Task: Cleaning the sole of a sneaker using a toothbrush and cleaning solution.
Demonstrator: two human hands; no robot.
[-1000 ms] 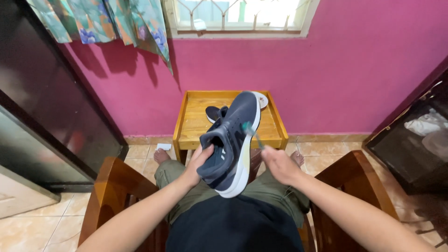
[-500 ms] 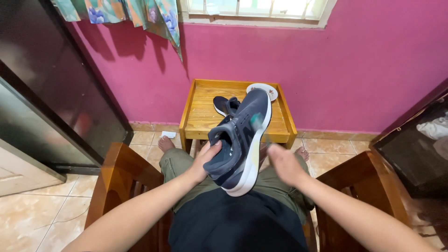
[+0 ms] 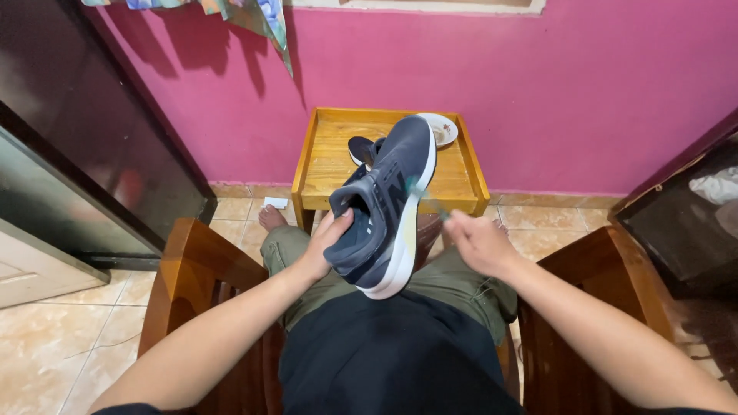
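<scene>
I sit in a wooden armchair with a dark navy sneaker (image 3: 384,207) with a white sole raised over my lap, toe pointing away. My left hand (image 3: 327,246) grips it at the heel opening, thumb inside the collar. My right hand (image 3: 477,242) is just right of the shoe, fingers closed on a thin greenish tool (image 3: 430,201) that is blurred by motion and reaches toward the sole's edge. A second dark shoe (image 3: 360,148) lies on the small wooden table (image 3: 330,165) ahead, partly hidden behind the held one.
A white plate (image 3: 444,127) sits on the table's far right corner. The chair's armrests (image 3: 196,257) flank my legs. A dark cabinet (image 3: 84,146) stands to the left, another dark unit (image 3: 692,215) to the right, and a pink wall behind.
My right hand has come off the shoe's side and shifted right, now holding the thin tool. The shoe stays in my left hand, and the view has tilted down.
</scene>
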